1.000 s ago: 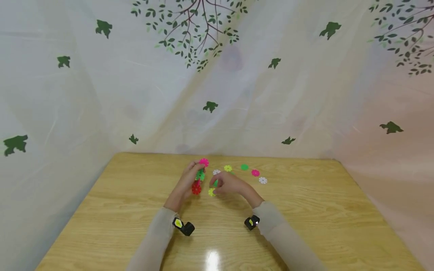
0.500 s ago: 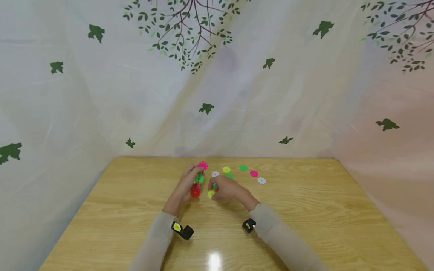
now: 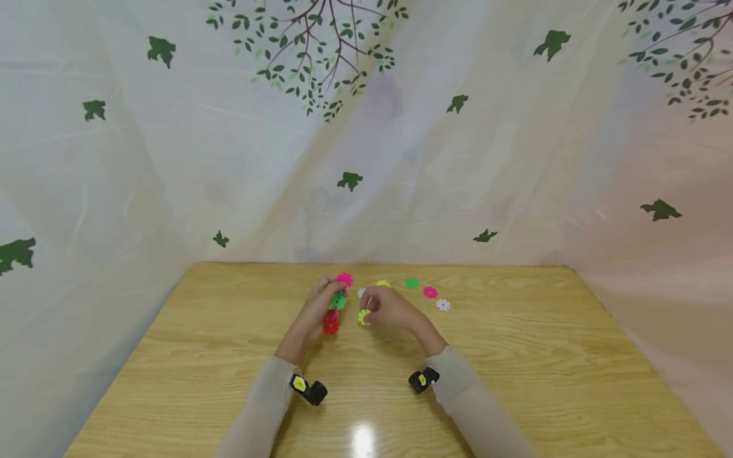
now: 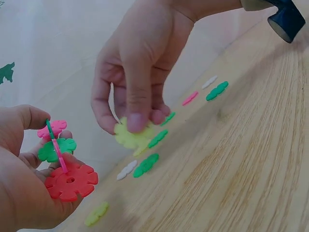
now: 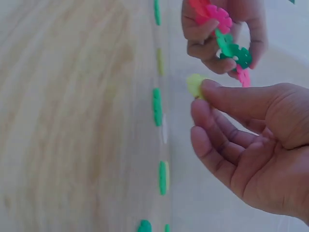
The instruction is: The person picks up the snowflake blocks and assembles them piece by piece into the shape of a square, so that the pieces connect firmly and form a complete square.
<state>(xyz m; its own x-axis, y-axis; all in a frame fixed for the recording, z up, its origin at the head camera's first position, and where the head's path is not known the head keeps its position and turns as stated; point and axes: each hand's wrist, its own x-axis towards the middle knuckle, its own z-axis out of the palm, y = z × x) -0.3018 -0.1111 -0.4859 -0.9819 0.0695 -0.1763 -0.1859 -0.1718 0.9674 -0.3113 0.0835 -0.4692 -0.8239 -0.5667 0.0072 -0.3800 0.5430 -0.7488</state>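
My left hand holds a chain of interlocked flower-shaped plastic discs. In the left wrist view a red disc forms the near end, followed by a green disc and a pink disc, with thin discs standing edge-on between them. Thumb and fingers of my right hand pinch a yellow disc above the table. In the right wrist view this yellow disc is apart from the chain, just below the pink end. The right hand's fingertips hide part of it.
Loose flower discs lie on the wooden table: a green one, a pink one and a white one. Others lie partly behind the right hand. A patterned cloth hangs behind the table's far edge.
The right hand has moved slightly away from the chain and up with the yellow disc, now covering a loose green disc. The left hand and its chain stay nearly in place.
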